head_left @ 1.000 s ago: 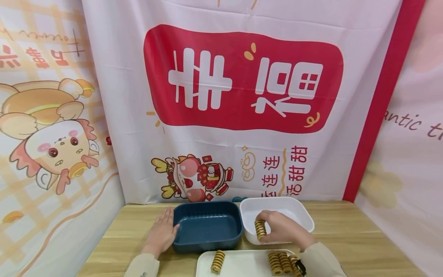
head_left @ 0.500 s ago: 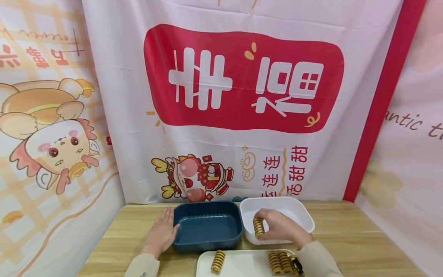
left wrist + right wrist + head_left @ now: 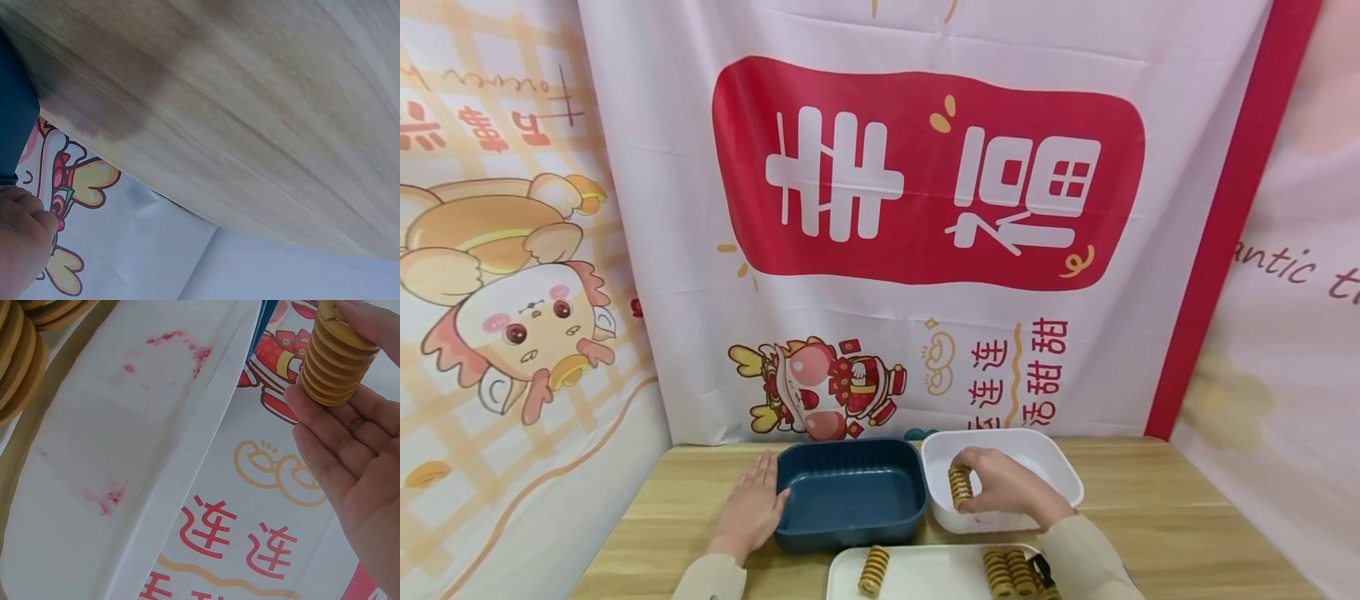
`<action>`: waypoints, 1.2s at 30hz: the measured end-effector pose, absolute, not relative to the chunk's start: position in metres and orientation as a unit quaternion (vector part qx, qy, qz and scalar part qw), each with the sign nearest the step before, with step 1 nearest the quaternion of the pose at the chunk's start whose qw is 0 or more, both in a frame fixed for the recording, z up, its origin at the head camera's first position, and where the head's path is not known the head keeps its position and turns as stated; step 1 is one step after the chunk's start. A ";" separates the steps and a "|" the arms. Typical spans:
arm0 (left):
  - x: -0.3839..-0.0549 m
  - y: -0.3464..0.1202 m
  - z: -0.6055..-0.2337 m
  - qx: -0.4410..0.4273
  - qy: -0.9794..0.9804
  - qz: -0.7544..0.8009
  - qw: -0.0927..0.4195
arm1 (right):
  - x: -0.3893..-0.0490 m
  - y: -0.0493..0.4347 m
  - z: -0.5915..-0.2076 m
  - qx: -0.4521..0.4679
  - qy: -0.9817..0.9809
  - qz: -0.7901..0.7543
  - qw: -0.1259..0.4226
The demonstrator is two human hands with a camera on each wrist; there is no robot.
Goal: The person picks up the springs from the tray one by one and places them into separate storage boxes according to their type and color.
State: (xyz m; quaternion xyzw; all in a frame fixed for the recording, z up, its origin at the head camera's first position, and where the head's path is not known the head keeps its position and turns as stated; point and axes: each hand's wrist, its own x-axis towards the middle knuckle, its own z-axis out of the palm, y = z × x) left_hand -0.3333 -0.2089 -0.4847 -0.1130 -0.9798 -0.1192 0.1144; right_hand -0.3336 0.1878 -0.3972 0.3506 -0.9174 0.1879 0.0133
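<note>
Yellow coil spring (image 3: 961, 487) pinched in right hand (image 3: 1002, 483) over white tub (image 3: 1037, 458), straight-fingered left hand (image 3: 750, 504) against navy-blue tub (image 3: 850, 500), banner (image 3: 923, 204) behind reading 幸福 sideways

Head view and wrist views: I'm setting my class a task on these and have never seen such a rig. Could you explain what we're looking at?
There is no machine: a person works with two bare hands. The head view comes from a camera worn on the head, looking forward and down; each wrist view comes from a camera on that wrist. On the wooden table stand a blue container, a white container and a white tray bearing yellow-brown coils. The right hand pinches another coil near the white container's left end. The left hand touches the blue container's left side.
</note>
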 end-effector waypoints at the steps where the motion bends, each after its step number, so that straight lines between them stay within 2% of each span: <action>1: -0.333 -0.209 -0.485 -0.113 -0.980 -0.119 0.114 | -0.335 0.188 -0.397 0.351 -0.917 0.189 0.014; 14: -0.332 -0.209 -0.486 -0.114 -0.981 -0.111 0.108 | -0.346 0.184 -0.403 0.361 -0.915 0.180 0.022; 36: -0.332 -0.208 -0.485 -0.111 -0.980 -0.124 0.113 | -0.368 0.180 -0.412 0.335 -0.930 0.152 0.002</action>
